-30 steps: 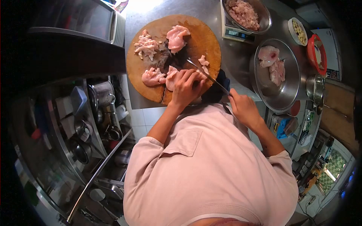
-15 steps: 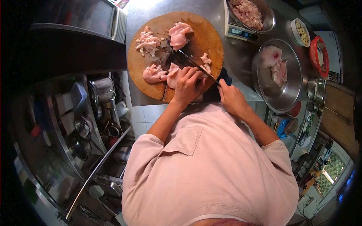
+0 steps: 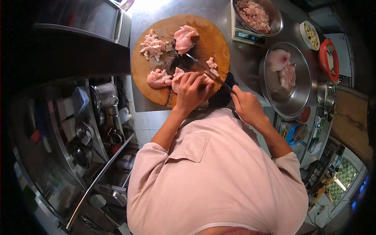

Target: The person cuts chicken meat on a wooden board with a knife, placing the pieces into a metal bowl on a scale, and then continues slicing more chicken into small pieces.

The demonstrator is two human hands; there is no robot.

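Observation:
On a round wooden board, my left hand presses down on a piece of raw meat near the board's front edge. My right hand is closed round the handle of a long knife, whose blade slants up and left across the board, its tip just below another meat piece. A folded piece lies left of my left hand. Small cut strips are heaped at the upper left, and a few scraps lie right of the blade.
A bowl of chopped meat stands on a scale. To the right are a large metal basin with meat, a white bowl and a red basket. Shelves with pots stand at the left.
My right hand has moved slightly right and down with the knife, and the blade shows more of its flat side. My left hand stays on the meat.

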